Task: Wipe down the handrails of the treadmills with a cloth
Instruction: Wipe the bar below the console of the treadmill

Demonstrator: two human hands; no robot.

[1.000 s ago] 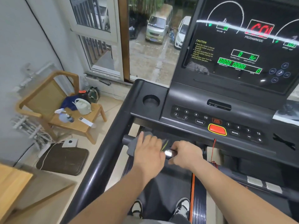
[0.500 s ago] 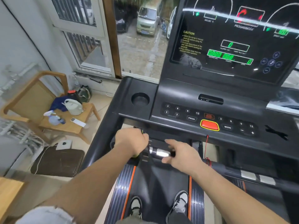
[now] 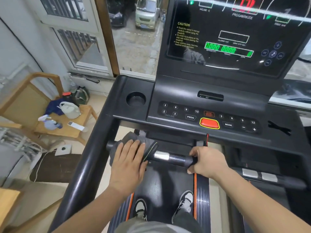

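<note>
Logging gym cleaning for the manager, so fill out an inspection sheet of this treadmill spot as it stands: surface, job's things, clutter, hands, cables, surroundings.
Surface: front handrail, black with a silver band, bare between the hands.
Job's things: grey cloth draped over the handrail's left end.
Clutter: wooden chair holding a white jug, spray bottle and remote.
Hands: left hand flat on the cloth, fingers straight; right hand curled round the handrail's right part.
Cables: red cord hanging below the console; white cables on the floor at left.
Surroundings: lit console, window, parked van outside.
</note>
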